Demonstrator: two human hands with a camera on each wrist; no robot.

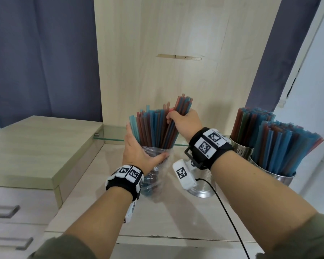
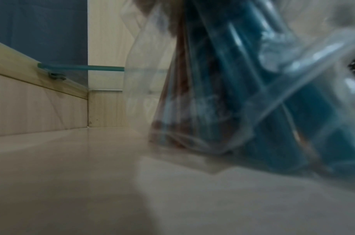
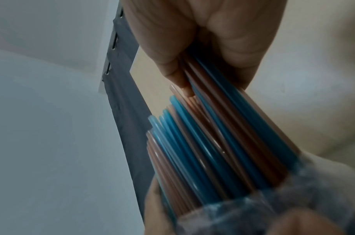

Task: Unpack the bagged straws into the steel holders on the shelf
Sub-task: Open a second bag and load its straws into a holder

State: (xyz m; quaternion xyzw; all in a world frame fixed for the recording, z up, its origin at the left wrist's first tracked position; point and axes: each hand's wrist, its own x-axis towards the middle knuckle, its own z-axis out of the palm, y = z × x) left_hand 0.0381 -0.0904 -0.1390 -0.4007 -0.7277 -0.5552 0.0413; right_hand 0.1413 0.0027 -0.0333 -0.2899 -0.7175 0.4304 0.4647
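A clear plastic bag [image 1: 155, 176] of blue and red-brown straws [image 1: 151, 128] stands upright on the wooden shelf [image 1: 94, 193]. My left hand [image 1: 138, 152] grips the bag around its mouth; the bag [image 2: 243, 111] fills the left wrist view. My right hand [image 1: 183, 120] grips a bunch of straws [image 3: 223, 127] near their tops, raised a little above the others. Two steel holders [image 1: 243, 148] [image 1: 277, 174] full of straws stand at the right. A third perforated steel holder [image 1: 204, 182] sits behind my right wrist, its inside hidden.
A raised drawer unit [image 1: 36, 146] borders the shelf on the left. A glass shelf edge [image 1: 110, 141] runs along the back panel. A black cable [image 1: 228, 212] trails from my right wrist over the shelf's front. Blue curtains hang on both sides.
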